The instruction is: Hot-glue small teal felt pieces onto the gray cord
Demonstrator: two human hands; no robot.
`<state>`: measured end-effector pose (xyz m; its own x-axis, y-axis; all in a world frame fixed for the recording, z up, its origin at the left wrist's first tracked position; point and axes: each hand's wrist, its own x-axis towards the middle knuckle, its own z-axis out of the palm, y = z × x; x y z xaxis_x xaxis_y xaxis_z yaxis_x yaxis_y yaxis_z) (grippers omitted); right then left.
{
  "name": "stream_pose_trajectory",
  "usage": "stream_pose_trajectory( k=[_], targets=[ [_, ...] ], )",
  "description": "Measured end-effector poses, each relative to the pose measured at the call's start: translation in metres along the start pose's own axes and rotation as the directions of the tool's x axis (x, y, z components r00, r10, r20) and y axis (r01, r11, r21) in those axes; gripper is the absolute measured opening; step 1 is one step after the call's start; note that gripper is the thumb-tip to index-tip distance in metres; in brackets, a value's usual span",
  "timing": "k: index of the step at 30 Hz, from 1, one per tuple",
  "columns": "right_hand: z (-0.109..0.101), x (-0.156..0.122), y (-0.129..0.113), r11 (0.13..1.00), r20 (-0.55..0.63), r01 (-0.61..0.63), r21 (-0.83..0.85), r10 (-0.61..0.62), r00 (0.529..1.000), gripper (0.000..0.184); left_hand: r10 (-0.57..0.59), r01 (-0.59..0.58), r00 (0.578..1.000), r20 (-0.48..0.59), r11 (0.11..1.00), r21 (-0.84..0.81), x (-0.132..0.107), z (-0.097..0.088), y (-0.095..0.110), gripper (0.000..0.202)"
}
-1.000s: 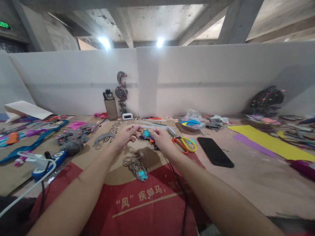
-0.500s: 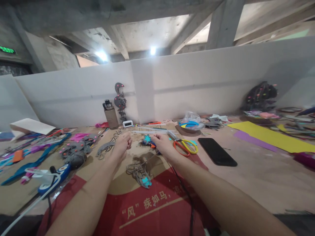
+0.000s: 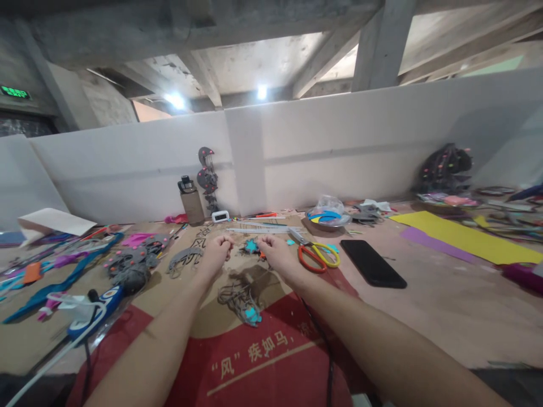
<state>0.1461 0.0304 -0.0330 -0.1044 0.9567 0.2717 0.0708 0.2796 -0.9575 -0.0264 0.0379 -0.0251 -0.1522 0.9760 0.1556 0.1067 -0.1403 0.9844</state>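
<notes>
My left hand [image 3: 219, 252] and my right hand [image 3: 274, 252] are stretched out over the cardboard sheet [image 3: 199, 294], both with fingers curled shut. Between them lies a small teal star-shaped foam piece [image 3: 251, 246] with dark and orange bits beside it. My right hand's fingertips are at its right edge; what they pinch is hidden. My left fist sits a little to its left, and its contents are hidden. A grey cut-out tangle with a teal piece [image 3: 245, 299] lies nearer to me, below the hands.
Orange-and-yellow scissors [image 3: 316, 254] and a black phone [image 3: 372, 263] lie right of my right hand. A glue gun [image 3: 94, 305] with white cable sits left. A bottle [image 3: 191, 199], a bowl [image 3: 328, 213], a ruler [image 3: 263, 229] and yellow foam sheets [image 3: 464, 237] line the back near the white partition.
The fingers of both hands have curled in from a looser pose. The view has tilted upward a little, so the hands sit lower in the picture.
</notes>
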Motion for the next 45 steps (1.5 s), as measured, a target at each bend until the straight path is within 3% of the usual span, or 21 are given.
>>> stream_pose_trajectory(
  k=[7,14,21,30,38,45],
  targets=[
    [0.001,0.000,0.003,0.999,0.026,0.023,-0.038,-0.022,0.999,0.023,0.017,-0.013,0.999,0.037,0.995,-0.100,-0.010,-0.001,0.005,0.016],
    [-0.001,0.001,0.002,0.998,0.026,0.057,-0.024,-0.057,0.998,0.023,0.034,-0.038,0.998,0.051,0.996,0.075,-0.011,0.012,0.001,0.031],
    [0.000,0.001,0.006,0.988,0.038,0.139,-0.073,-0.136,0.990,0.022,0.095,-0.088,0.980,0.174,0.995,-0.046,-0.019,0.018,0.008,0.033],
    [0.000,-0.004,0.002,0.959,0.021,0.200,-0.200,-0.200,0.980,0.022,0.204,-0.243,0.957,0.209,0.953,0.182,-0.030,0.024,0.016,0.024],
    [0.000,-0.010,-0.008,0.948,0.068,0.235,-0.214,-0.226,0.972,0.022,0.321,-0.350,0.936,0.142,0.824,0.445,-0.031,0.020,0.018,0.017],
    [-0.003,-0.009,-0.009,0.935,0.084,0.278,-0.220,-0.266,0.960,0.022,0.246,-0.279,0.960,0.136,0.888,0.365,-0.030,0.017,0.023,0.013]
  ],
)
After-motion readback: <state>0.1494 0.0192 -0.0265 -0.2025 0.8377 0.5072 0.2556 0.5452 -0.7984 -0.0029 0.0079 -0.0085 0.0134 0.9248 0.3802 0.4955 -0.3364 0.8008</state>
